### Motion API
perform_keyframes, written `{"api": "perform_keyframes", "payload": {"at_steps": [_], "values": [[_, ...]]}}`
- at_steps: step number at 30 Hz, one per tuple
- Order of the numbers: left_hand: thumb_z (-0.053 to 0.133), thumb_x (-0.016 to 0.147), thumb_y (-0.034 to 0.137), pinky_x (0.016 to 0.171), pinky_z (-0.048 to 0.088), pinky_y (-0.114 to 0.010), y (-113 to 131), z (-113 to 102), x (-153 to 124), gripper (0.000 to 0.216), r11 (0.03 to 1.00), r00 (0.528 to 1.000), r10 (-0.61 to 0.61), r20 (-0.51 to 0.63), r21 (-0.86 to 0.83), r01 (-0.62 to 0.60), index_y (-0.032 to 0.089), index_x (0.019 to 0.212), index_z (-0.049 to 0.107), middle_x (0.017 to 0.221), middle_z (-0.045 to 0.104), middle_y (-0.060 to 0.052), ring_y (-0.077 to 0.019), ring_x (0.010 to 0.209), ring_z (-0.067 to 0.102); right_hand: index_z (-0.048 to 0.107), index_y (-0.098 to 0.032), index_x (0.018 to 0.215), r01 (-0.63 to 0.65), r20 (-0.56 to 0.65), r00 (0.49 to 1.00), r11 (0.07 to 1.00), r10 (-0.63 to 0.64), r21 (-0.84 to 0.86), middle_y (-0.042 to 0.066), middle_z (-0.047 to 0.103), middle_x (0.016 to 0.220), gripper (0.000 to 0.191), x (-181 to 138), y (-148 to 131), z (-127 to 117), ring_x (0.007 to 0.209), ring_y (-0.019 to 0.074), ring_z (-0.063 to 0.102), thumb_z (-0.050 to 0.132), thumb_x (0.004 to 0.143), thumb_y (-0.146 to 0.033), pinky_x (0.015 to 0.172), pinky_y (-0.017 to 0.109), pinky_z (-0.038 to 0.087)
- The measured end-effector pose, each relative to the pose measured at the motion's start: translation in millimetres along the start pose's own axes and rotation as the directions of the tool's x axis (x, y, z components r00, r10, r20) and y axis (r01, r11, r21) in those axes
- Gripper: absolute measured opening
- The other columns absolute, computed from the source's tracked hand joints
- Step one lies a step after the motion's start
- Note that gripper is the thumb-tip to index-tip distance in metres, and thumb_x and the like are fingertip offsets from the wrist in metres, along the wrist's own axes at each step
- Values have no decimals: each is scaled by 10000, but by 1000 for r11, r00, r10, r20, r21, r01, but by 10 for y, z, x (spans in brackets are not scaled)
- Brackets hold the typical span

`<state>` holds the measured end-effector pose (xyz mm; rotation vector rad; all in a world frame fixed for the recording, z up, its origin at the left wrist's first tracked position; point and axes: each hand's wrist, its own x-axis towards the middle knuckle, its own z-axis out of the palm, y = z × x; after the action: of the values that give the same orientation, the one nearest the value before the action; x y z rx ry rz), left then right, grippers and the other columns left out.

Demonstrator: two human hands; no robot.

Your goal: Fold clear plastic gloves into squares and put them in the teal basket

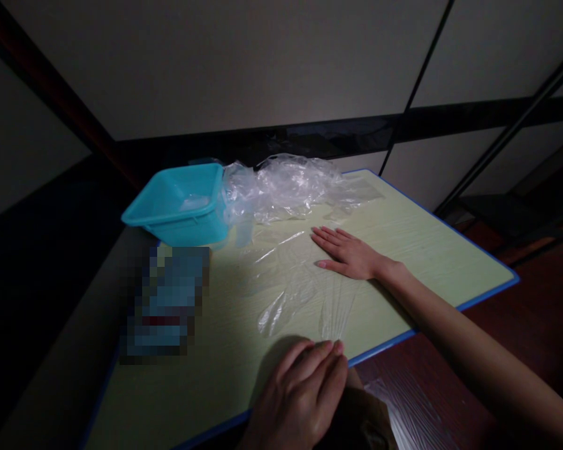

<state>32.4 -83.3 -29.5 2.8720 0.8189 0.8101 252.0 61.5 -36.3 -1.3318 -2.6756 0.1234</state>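
A sheet of clear plastic film (291, 281) lies spread on a pale green table top (426, 250) with a blue edge. My right hand (347, 253) lies flat on the film, fingers stretched out and pointing left. At the near edge, my left hand (300, 394) has its fingers pressed together on the film's gathered end, pinching it where it wrinkles. The film runs over the table's edge below that hand.
A turquoise plastic tub (181, 203) stands at the far left of the table. A crumpled heap of clear plastic (286, 184) lies beside it. A blurred-out object (166, 300) sits near the left. More film (413, 412) lies on the dark floor at right.
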Motion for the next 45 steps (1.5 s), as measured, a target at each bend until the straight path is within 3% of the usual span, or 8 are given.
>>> {"api": "perform_keyframes", "payload": {"at_steps": [5,8,15,21,25,45], "values": [[206,955,139,858,463,-270,-8,-27,18,410,1000,1000,25,-5,-2,-25,141,1043,607,1061,660,-20,-125,1021,573,202,-121,1401,-5,29,1000,1000,6,-14,110,163,1455,751,3,-13,-23,1335,229,148,168,855,-637,1072,421,175],[209,951,129,825,471,-266,-17,-6,6,416,998,994,58,-93,6,-57,128,1010,622,1014,676,-32,-129,972,595,196,-135,1403,-5,25,1000,1000,5,-9,101,157,1457,735,3,-14,-27,1336,222,144,178,860,-630,1071,421,174],[293,930,112,687,504,-251,-16,24,-36,349,995,985,41,-169,-82,-56,112,932,642,809,691,-39,-123,714,612,204,-122,1401,-9,23,1000,1000,9,-26,109,171,1452,739,6,-15,-27,1335,218,150,162,862,-627,1074,406,172],[295,925,108,746,507,-278,-18,2,-35,342,995,986,55,-158,-70,-67,118,958,635,862,687,-61,-135,774,613,206,-92,1396,-4,27,1000,999,5,-42,128,165,1451,749,7,-20,-25,1335,231,147,152,867,-620,1070,420,172],[309,921,104,728,516,-294,-22,-19,-34,323,995,995,50,-87,-82,-57,99,978,627,877,684,-68,-149,774,615,206,-97,1396,-3,24,1000,999,4,-47,126,171,1450,741,8,-17,-18,1335,226,148,160,869,-616,1071,415,172],[401,887,142,696,509,-297,-11,8,-6,241,996,997,1,-83,-86,-8,106,1024,596,905,670,-43,-166,767,606,169,-116,1406,-51,44,998,996,55,-73,106,142,1459,736,-38,-122,-3,1336,236,132,153,867,-617,1074,424,175]]}}
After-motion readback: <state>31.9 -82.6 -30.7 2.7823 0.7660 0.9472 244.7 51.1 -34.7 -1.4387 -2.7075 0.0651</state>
